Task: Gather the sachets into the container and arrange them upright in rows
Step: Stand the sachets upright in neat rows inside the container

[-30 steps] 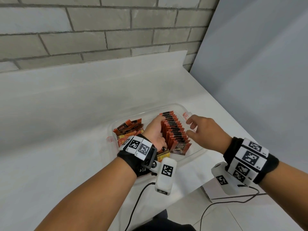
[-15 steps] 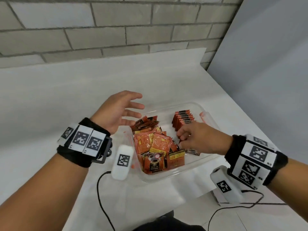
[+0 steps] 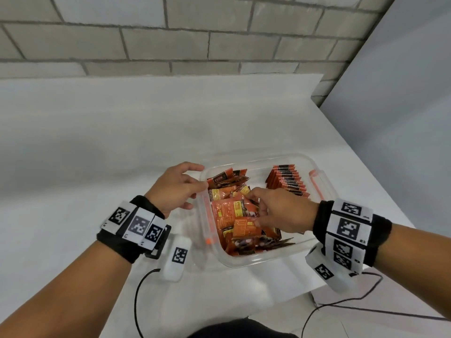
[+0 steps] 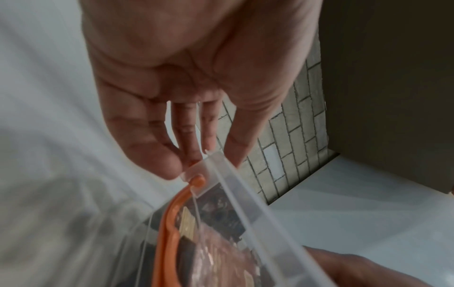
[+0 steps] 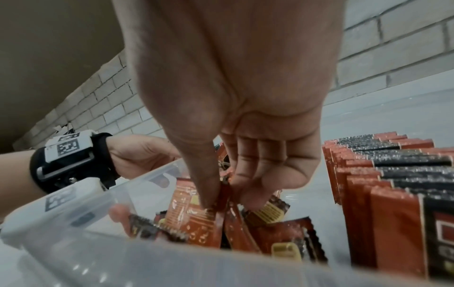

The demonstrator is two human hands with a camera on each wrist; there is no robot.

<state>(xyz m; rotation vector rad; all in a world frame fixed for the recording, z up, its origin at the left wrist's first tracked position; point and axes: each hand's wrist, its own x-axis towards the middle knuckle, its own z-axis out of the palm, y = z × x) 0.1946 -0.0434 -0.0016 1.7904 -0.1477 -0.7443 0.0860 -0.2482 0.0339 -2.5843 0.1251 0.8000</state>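
Note:
A clear plastic container stands on the white table. Its near-left part holds a loose pile of orange sachets. A row of upright sachets stands at its far right, also seen in the right wrist view as the upright row. My left hand touches the container's left rim with fairly straight fingers, just above an orange clip. My right hand reaches into the pile. Its thumb and fingers pinch a few sachets by their top edges.
A brick wall runs behind the table and a grey panel closes the right side. The table's front edge lies just below the container. A second orange clip sits on the right rim. Cables trail from both wrists.
My left hand came down from the air onto the container's left rim. My right hand moved from beside the upright row into the loose pile and took hold of sachets.

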